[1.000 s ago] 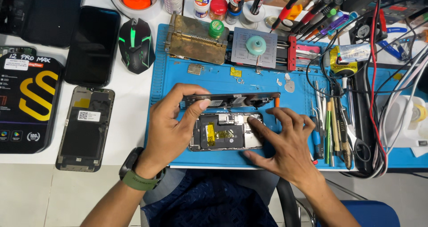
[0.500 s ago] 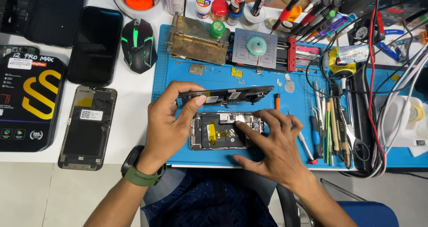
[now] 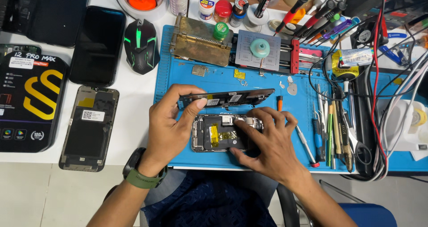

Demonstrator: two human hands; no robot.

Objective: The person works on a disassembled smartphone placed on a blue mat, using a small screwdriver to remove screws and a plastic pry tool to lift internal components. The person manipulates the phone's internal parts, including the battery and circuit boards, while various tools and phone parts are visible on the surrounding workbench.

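Note:
An opened phone body [image 3: 213, 133] lies on the blue work mat [image 3: 263, 82], its insides and a yellow-taped battery showing. Its screen panel [image 3: 232, 98] stands tilted up on edge along the far side of the body. My left hand [image 3: 169, 124] grips the left end of that screen panel with thumb and fingers. My right hand [image 3: 267, 142] rests on the right part of the phone body, fingertips pressing on the inner parts near the top edge.
A spare screen [image 3: 89, 126] and a dark phone [image 3: 98, 44] lie on the white table at left, beside a black box [image 3: 26, 102] and a mouse [image 3: 141, 44]. Screwdrivers and tweezers [image 3: 330, 129] line the mat's right. Jigs [image 3: 200, 42], jars and cables crowd the back and right.
My right hand has slid left across the phone body, from its right end onto the middle. The left hand keeps hold of the raised screen panel.

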